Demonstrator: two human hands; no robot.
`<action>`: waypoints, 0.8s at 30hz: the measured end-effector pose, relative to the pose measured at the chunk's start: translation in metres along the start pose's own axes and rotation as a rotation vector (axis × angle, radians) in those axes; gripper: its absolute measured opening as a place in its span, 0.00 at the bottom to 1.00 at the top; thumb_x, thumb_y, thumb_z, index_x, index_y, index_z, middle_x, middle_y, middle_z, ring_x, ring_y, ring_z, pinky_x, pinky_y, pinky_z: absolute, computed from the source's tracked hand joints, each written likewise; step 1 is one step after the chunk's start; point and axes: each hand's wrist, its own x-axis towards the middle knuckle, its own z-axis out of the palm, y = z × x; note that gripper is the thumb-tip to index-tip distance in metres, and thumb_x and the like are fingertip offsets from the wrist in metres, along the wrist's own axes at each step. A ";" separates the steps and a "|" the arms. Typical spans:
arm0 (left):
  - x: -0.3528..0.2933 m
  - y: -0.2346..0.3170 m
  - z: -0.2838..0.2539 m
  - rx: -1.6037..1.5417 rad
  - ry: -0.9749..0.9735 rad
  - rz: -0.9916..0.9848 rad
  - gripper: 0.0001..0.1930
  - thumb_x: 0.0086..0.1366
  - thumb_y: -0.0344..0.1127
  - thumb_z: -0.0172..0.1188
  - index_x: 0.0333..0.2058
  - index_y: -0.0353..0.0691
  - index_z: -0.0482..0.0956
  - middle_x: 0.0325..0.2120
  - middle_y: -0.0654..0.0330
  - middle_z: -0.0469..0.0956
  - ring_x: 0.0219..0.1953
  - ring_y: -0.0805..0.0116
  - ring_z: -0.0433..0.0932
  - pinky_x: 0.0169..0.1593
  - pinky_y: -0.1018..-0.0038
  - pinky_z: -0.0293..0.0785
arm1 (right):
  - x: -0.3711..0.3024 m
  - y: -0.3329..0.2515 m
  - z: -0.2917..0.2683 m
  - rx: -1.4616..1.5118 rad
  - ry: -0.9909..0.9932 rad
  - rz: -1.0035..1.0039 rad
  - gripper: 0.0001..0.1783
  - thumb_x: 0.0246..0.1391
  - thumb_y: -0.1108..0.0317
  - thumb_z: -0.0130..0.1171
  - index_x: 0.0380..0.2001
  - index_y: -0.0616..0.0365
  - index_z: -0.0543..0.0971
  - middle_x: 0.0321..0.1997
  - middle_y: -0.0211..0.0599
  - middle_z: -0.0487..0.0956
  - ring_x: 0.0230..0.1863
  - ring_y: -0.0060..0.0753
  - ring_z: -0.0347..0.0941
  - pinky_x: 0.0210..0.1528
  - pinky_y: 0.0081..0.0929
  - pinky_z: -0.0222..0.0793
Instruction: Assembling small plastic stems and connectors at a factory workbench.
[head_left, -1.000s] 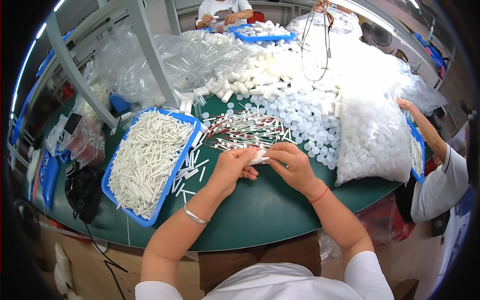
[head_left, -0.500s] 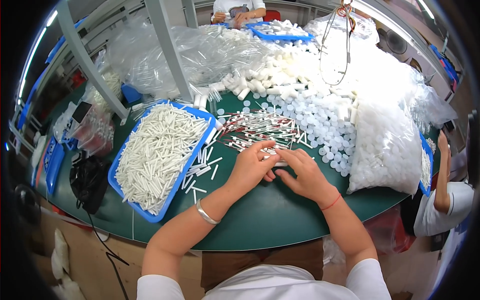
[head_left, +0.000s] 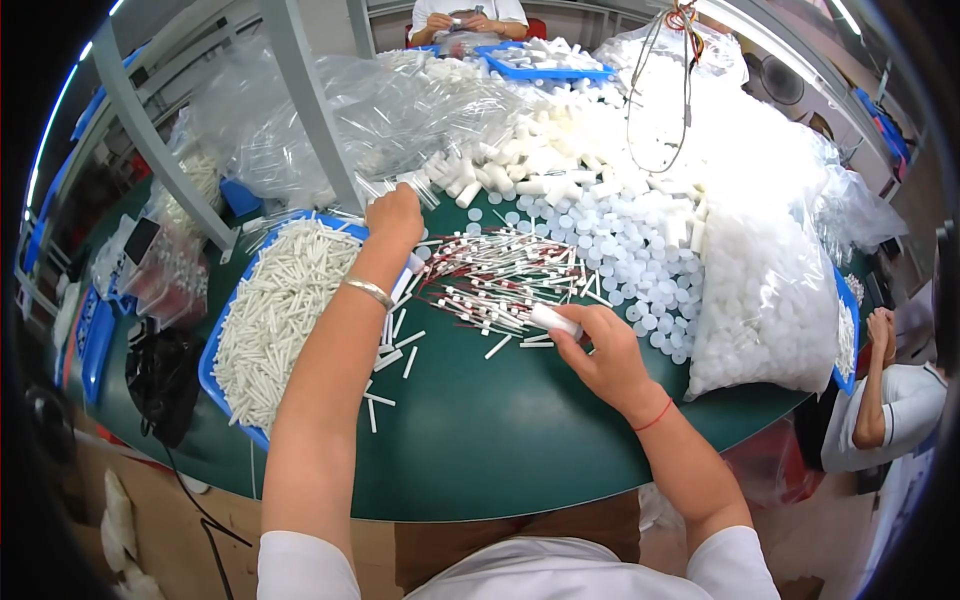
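My right hand (head_left: 608,358) pinches a short white cylinder (head_left: 556,320) between thumb and fingers, just above the near edge of a pile of thin white sticks with red wires (head_left: 500,275). My left arm is stretched far forward across the side of a blue tray (head_left: 212,352) heaped with slim white rods (head_left: 285,320). At its end my left hand (head_left: 397,218) is closed, knuckles up, by several clear plastic tubes (head_left: 424,190) near the foot of a grey post. What its fingers grip is hidden.
Translucent round discs (head_left: 640,262) spread right of the wired sticks, beside a full plastic bag (head_left: 765,320). White foam-like cylinders (head_left: 545,150) and clear bags (head_left: 370,105) lie farther back. A grey post (head_left: 312,100) rises at left. Co-workers sit opposite and at right.
My hands were together over the wired sticks. The left has moved forward and left to the clear tubes; the right stays close by with the white cylinder now plainly visible.
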 end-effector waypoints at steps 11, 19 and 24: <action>-0.141 0.086 -0.061 -1.243 -0.337 0.411 0.18 0.66 0.34 0.55 0.53 0.38 0.71 0.31 0.62 0.72 0.30 0.74 0.69 0.36 0.77 0.68 | 0.002 0.005 -0.012 0.477 0.105 0.332 0.16 0.58 0.67 0.60 0.48 0.62 0.79 0.33 0.27 0.79 0.29 0.13 0.68 0.30 0.13 0.64; -0.168 0.081 -0.064 -1.144 -0.373 0.259 0.16 0.66 0.39 0.58 0.49 0.36 0.74 0.30 0.65 0.75 0.29 0.80 0.69 0.34 0.80 0.68 | 0.004 -0.010 -0.017 0.297 -0.078 0.133 0.14 0.51 0.73 0.64 0.43 0.55 0.82 0.32 0.34 0.79 0.29 0.23 0.73 0.32 0.20 0.69; -0.171 0.077 -0.059 -0.987 -0.420 0.278 0.15 0.65 0.44 0.57 0.41 0.38 0.78 0.23 0.60 0.75 0.25 0.73 0.71 0.32 0.76 0.68 | -0.002 -0.011 -0.016 0.133 -0.184 -0.030 0.14 0.48 0.72 0.65 0.41 0.55 0.82 0.30 0.36 0.77 0.29 0.32 0.73 0.31 0.25 0.70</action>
